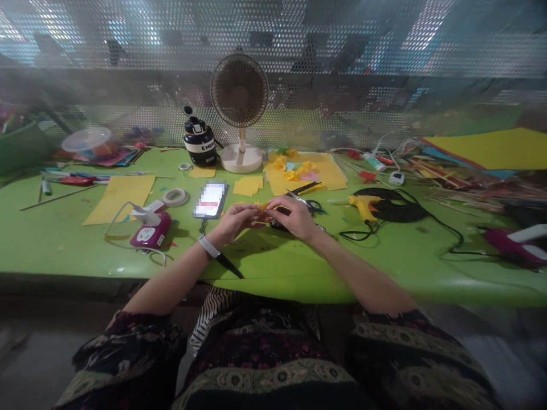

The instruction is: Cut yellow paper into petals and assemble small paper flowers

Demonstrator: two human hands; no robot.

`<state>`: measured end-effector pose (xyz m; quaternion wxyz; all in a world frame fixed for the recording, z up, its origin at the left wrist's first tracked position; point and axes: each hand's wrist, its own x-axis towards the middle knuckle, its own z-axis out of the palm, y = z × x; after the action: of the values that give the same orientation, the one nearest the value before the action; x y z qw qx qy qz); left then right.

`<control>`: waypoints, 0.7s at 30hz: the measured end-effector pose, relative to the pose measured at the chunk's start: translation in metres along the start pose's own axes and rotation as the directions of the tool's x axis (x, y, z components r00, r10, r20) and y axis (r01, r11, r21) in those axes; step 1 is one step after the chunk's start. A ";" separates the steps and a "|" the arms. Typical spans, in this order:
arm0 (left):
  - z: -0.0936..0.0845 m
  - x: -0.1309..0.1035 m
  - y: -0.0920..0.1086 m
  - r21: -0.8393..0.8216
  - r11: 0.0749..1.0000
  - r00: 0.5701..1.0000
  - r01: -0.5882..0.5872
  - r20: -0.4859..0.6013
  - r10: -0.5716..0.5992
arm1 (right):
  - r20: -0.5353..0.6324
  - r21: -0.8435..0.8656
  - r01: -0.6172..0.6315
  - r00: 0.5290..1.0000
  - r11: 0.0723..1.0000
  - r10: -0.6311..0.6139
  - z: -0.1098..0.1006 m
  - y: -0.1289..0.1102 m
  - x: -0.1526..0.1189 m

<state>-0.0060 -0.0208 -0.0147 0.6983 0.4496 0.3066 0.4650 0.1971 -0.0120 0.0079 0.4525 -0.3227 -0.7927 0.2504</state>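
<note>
Both hands meet over the middle of the green table, pinching one small piece of yellow paper (262,207) between them. My left hand (235,224) has its thumb and fingers closed on the paper's left side. From the right, my right hand (294,217) grips the same piece with its fingertips. The paper's exact shape is mostly hidden by fingers. Just beyond my right hand lie scissors (314,205) with dark handles. A phone (210,199) with a lit, blurred screen rests left of my left hand. Small yellow paper squares (248,185) lie beyond my hands.
A white fan (240,91) and a dark bottle (200,142) stand at the back. To the right, a yellow glue gun (364,206) rests by a black disc (399,205). On the left are a tape roll (175,197), purple power socket (150,230) and yellow sheet (119,199).
</note>
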 end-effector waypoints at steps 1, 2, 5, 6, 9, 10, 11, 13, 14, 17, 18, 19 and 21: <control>-0.001 0.000 -0.001 0.016 1.000 1.000 -0.004 -0.002 0.004 | 0.000 0.003 0.014 1.000 1.000 -0.014 0.000 0.000 0.000; -0.001 0.000 -0.001 0.042 0.999 1.000 -0.010 -0.002 0.010 | 0.000 0.007 0.022 1.000 1.000 -0.022 0.000 0.000 0.000; -0.001 0.001 -0.002 0.115 0.993 1.000 -0.018 -0.003 0.019 | -0.003 0.010 0.022 1.000 1.000 -0.022 0.001 0.001 0.000; 0.000 0.001 -0.001 0.131 0.991 1.000 -0.016 -0.003 0.016 | -0.002 0.011 0.017 1.000 1.000 -0.017 0.001 0.002 0.000; 0.001 0.001 -0.001 0.158 0.987 1.000 -0.011 0.014 0.009 | 0.006 0.017 -0.002 1.000 1.000 0.002 0.002 0.002 -0.001; 0.001 0.001 -0.001 0.163 0.987 1.000 -0.012 0.023 0.008 | 0.010 0.017 -0.012 1.000 1.000 0.011 0.002 0.002 -0.001; 0.001 0.001 -0.001 0.167 0.986 0.999 -0.013 0.034 0.007 | 0.012 0.016 -0.020 1.000 1.000 0.020 0.002 0.002 -0.001; 0.001 0.001 -0.002 0.174 0.985 0.999 -0.019 0.053 0.010 | 0.007 0.017 -0.036 0.999 0.999 0.036 0.003 0.002 -0.002; 0.001 0.001 -0.002 0.177 0.984 0.998 -0.023 0.060 0.013 | 0.003 0.020 -0.043 0.999 0.999 0.043 0.003 0.001 -0.002; 0.002 0.001 -0.003 0.191 0.981 0.997 -0.035 0.071 0.021 | -0.008 0.036 -0.057 0.998 0.998 0.058 0.005 0.000 -0.003; 0.003 0.000 -0.002 0.190 0.981 0.997 -0.038 0.071 0.025 | -0.010 0.038 -0.060 0.998 0.997 0.061 0.005 0.000 -0.003; 0.003 0.000 -0.002 0.187 0.982 0.997 -0.038 0.072 0.025 | -0.014 0.038 -0.062 0.998 0.997 0.063 0.005 0.000 -0.003; 0.005 -0.001 -0.001 0.173 0.984 0.997 -0.035 0.067 0.024 | -0.020 0.035 -0.070 0.997 0.997 0.071 0.006 0.000 -0.003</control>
<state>-0.0022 -0.0233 -0.0137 0.6588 0.5283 0.3169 0.4319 0.1932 -0.0150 0.0039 0.4574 -0.3453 -0.7716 0.2761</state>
